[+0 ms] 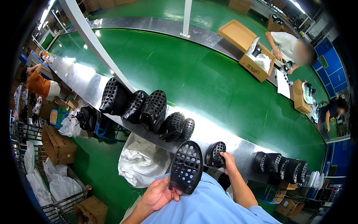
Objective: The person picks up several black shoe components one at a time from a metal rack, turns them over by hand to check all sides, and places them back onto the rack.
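My left hand (161,194) grips the lower end of a black perforated shoe form (187,164), held upright in front of my blue shirt. Light shows through many of its round holes. On the metal ledge, my right hand (228,163) has its fingers closed on a second, smaller-looking black perforated form (215,154). Left of my hands, several similar black forms (153,110) stand along the ledge, close together. A further row of black perforated forms (280,165) sits on the ledge to my right.
A green conveyor belt (209,89) runs beyond the metal ledge (238,145). White posts (93,41) rise from its edges. A white bag (143,162) hangs below the ledge. Across the belt, a person (287,48) handles something dark beside an open carton (257,65).
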The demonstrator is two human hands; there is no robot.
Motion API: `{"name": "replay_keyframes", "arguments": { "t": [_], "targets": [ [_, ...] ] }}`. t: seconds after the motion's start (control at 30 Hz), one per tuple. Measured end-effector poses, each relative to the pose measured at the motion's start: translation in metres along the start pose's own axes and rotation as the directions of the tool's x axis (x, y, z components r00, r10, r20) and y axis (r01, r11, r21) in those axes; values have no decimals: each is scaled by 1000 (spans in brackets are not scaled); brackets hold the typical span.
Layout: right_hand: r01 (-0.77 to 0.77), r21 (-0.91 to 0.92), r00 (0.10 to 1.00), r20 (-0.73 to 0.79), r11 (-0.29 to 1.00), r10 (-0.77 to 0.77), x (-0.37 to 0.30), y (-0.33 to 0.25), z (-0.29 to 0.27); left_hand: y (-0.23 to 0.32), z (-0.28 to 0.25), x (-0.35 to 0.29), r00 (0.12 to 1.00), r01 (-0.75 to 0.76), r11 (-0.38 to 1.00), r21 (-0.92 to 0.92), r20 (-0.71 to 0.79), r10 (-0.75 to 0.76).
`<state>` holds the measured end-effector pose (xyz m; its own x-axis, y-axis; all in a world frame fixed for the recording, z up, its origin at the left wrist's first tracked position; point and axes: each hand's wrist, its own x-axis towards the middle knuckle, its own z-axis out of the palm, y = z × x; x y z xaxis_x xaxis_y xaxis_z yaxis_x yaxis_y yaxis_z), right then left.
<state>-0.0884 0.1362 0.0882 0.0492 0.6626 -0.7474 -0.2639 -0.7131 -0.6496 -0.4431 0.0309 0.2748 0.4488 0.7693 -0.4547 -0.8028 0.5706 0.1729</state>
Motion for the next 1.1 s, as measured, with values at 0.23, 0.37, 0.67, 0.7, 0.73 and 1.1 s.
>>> {"name": "replay_keyframes", "arguments": {
  "t": [0.23, 0.37, 0.67, 0.7, 0.73, 1.1],
  "targets": [
    [6, -12, 1000, -7, 1000, -7, 3, 0, -2, 3, 11, 2, 1000, -7, 998, 55, -22, 8],
    [11, 27, 999, 49, 1000, -13, 0, -2, 0, 23, 36, -19, 941, -259, 927, 272, -144, 305],
    [47, 11, 999, -9, 999, -47, 15, 13, -11, 157, 32, 11, 82, 72, -268, 961, 262, 962],
    [53, 11, 999, -1, 999, -53, 17, 15, -12, 163, 26, 21, 116, 170, -307, 937, 290, 950],
    [66, 29, 997, 42, 997, -68, 17, 17, -14, 167, 20, 32, 149, 241, -381, 893, 354, 923],
    [82, 49, 996, -33, 995, -81, 6, 13, -2, 195, -24, 87, 296, 382, -546, 746, 461, 837]
  ]
}}
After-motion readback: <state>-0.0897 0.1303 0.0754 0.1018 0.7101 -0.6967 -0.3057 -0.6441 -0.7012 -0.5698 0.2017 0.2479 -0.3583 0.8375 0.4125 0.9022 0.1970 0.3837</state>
